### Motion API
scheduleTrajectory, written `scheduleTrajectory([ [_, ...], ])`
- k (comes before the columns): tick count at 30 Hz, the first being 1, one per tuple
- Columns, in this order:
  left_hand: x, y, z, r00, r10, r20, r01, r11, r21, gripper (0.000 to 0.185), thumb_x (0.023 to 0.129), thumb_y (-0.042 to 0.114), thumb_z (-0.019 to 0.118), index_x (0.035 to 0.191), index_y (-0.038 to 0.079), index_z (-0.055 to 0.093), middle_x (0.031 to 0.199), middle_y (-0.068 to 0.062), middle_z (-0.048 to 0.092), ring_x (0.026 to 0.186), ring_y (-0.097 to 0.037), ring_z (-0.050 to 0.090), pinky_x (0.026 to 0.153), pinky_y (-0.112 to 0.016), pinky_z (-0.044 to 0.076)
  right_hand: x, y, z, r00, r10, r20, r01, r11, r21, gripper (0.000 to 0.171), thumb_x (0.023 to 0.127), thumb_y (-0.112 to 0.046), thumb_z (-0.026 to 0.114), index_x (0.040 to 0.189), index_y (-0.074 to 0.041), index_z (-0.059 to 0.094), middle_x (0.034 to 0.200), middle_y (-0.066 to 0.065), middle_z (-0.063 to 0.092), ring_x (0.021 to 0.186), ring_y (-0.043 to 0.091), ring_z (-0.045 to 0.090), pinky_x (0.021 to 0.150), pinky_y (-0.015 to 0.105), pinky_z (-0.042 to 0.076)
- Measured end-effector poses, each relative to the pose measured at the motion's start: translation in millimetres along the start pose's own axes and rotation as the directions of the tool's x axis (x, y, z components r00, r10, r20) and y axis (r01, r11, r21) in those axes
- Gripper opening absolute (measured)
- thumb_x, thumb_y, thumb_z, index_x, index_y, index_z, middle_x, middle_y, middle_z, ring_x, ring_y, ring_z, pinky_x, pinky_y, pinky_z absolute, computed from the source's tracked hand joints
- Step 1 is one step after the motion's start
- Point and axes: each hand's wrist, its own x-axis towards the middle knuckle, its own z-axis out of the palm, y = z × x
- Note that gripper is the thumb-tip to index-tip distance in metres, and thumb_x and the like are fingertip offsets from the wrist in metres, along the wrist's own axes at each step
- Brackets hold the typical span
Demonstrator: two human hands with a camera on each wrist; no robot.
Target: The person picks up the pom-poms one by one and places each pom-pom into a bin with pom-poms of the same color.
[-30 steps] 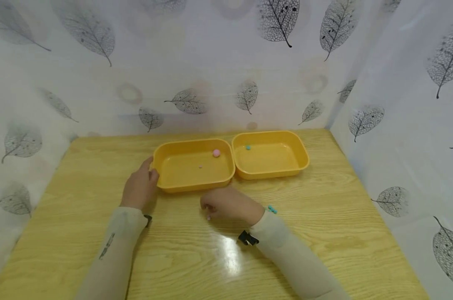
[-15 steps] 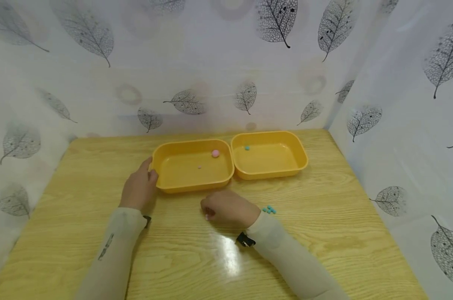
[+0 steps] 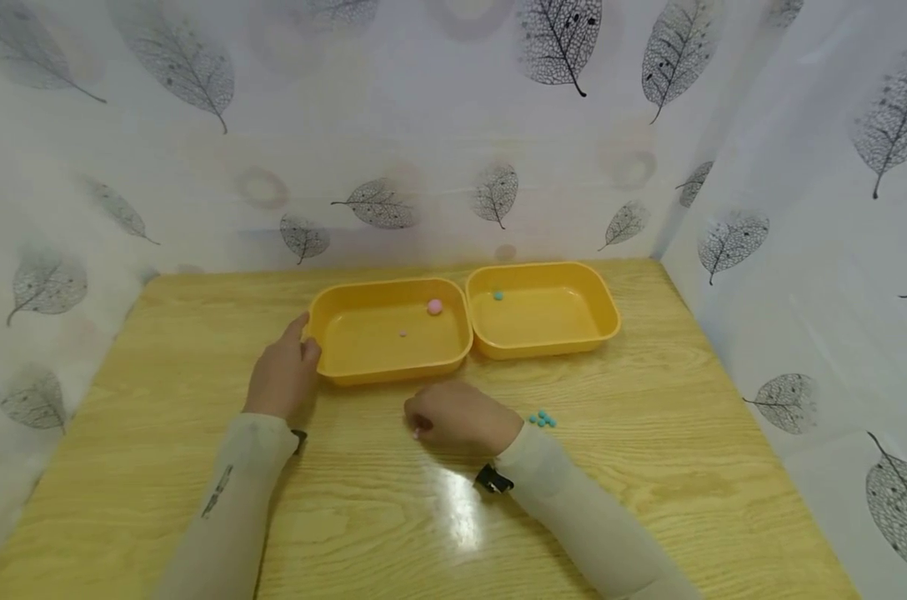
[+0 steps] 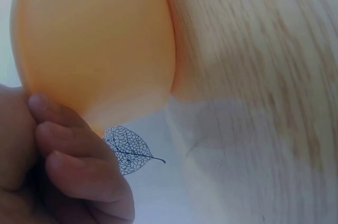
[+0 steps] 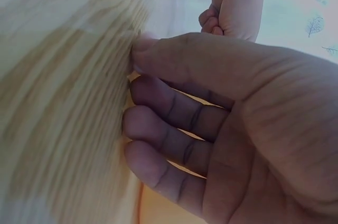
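Sorting small beads by colour looks like the work in hand, and it is judged early to midway: the left tray (image 3: 389,333) is holding a pink ball (image 3: 434,307) and a tiny pink bead (image 3: 403,333), the right tray (image 3: 542,310) is holding one teal bead (image 3: 497,295), and a small cluster of teal beads (image 3: 542,419) is lying on the wooden table (image 3: 686,433) just beside the right wrist, not yet placed. The right hand (image 3: 457,417) is resting knuckles-up on the table in front of the left tray, fingers curled down with the fingertips (image 5: 138,84) pressing on the wood; a small pink bead (image 3: 417,433) is showing at the fingertips in the head view, looking pinched or about to be, though the wrist view is not showing it clearly. The left hand (image 3: 283,375) is resting against the left end of the left tray, fingers (image 4: 63,134) loosely bent and touching the tray's outer wall, steadying it rather than wrapping it. Both trays are sitting side by side, touching, near the back of the table by the leaf-print curtain (image 3: 423,125).
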Motion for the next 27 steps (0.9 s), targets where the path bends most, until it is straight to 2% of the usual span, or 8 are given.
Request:
scheduleTrajectory([
  [8,-2.0,3.1,-1.3,1.000,0.001,0.019,-0.001,1.000,-0.009,0.057,0.110,0.024,0.034,0.162,0.002,0.026,0.134,-0.030,0.060,0.090,-0.035,0.057,0.094,-0.058,0.048,-2.0,1.2,0.8,0.999,0.039,-0.015,-0.038,0.997,0.062,0.016,0.091,-0.007,0.068,0.085,-0.021,0.063,0.079,-0.010,0.055,0.072,0.007,0.048,0.066,0.023,0.040],
  [15,-0.5,2.9,-1.9,1.000,-0.010,0.017,0.010,1.000,-0.006,0.057,0.110,0.024,0.034,0.163,0.003,0.026,0.136,-0.030,0.059,0.093,-0.035,0.058,0.097,-0.059,0.048,-2.0,4.4,-2.1,0.998,0.061,-0.015,-0.059,0.993,0.099,0.019,0.082,-0.002,0.066,0.082,-0.021,0.062,0.078,-0.011,0.054,0.072,0.008,0.050,0.066,0.023,0.040],
  [20,0.7,1.8,-1.4,1.000,-0.017,0.020,0.017,1.000,-0.001,0.058,0.110,0.024,0.033,0.163,0.003,0.025,0.139,-0.031,0.057,0.097,-0.036,0.057,0.101,-0.061,0.046,-0.8,4.0,-4.5,0.999,0.039,-0.015,-0.038,0.996,0.079,0.021,0.085,-0.004,0.067,0.077,-0.023,0.061,0.077,-0.012,0.053,0.072,0.007,0.049,0.068,0.023,0.041],
  [27,0.8,1.6,-1.2,0.999,-0.023,0.027,0.024,1.000,-0.008,0.059,0.110,0.026,0.032,0.163,0.004,0.024,0.145,-0.030,0.053,0.104,-0.038,0.058,0.106,-0.062,0.043,-1.6,3.3,-4.1,0.998,0.030,-0.047,-0.025,0.995,0.098,0.018,0.091,-0.004,0.065,0.080,-0.019,0.066,0.079,-0.011,0.055,0.073,0.008,0.050,0.069,0.024,0.042],
])
